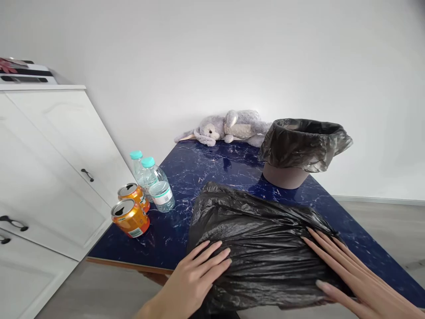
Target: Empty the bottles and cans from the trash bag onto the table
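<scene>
A loose black rubbish bag lies spread on the near part of the blue marble-patterned table. My left hand rests flat on the bag's near left edge, fingers stretched out. My right hand lies flat on the bag's right side, fingers long and together, pointing up-left. Neither hand grips anything.
A small brown bin lined with a black bag stands at the back right. Two orange drink cans and two water bottles sit at the table's left edge. A grey plush rabbit lies against the wall. White cabinets stand left.
</scene>
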A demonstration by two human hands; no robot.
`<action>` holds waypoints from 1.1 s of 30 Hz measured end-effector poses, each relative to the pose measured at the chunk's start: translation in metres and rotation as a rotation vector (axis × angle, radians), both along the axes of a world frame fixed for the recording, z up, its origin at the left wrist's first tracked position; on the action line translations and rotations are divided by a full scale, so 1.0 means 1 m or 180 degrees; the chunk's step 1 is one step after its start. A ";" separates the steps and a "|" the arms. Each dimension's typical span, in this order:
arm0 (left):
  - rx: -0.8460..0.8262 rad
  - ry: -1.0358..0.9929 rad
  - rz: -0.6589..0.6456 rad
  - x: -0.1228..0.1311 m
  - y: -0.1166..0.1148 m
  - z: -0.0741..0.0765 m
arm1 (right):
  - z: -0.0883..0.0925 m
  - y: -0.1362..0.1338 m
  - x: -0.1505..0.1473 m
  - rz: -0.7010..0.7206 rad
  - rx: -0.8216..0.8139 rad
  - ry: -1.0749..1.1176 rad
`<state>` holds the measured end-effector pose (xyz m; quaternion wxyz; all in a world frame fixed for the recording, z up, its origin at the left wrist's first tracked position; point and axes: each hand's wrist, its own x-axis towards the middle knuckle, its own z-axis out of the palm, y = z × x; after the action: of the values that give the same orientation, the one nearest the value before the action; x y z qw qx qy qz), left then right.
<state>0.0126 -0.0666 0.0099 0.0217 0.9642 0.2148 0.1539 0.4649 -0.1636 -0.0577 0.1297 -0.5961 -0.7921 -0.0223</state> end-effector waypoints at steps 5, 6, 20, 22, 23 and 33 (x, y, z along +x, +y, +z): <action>-0.0828 -0.0264 0.0089 -0.016 0.000 0.019 | 0.000 -0.019 0.002 0.0013 0.0217 -0.0327; -0.0969 -0.0344 0.0203 -0.017 -0.002 0.026 | 0.001 -0.020 -0.001 -0.0007 0.0323 -0.0337; -0.0332 0.0637 0.2397 0.023 0.073 0.103 | 0.009 0.023 0.001 -0.0365 0.0727 0.0031; 0.0168 0.0647 0.2493 0.030 0.070 0.105 | 0.007 0.024 -0.001 -0.0329 0.0759 -0.0005; 0.0499 0.0399 0.2456 0.034 0.064 0.105 | 0.008 0.024 -0.004 -0.0285 0.0786 -0.0001; 0.0267 0.0000 0.0177 0.111 0.023 0.059 | 0.082 0.017 -0.098 -0.0574 0.1422 0.0494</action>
<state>0.1236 -0.0440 0.0686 -0.0230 0.9579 0.2348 0.1633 0.3672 -0.1469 0.0244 0.3161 -0.6208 -0.6987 -0.1625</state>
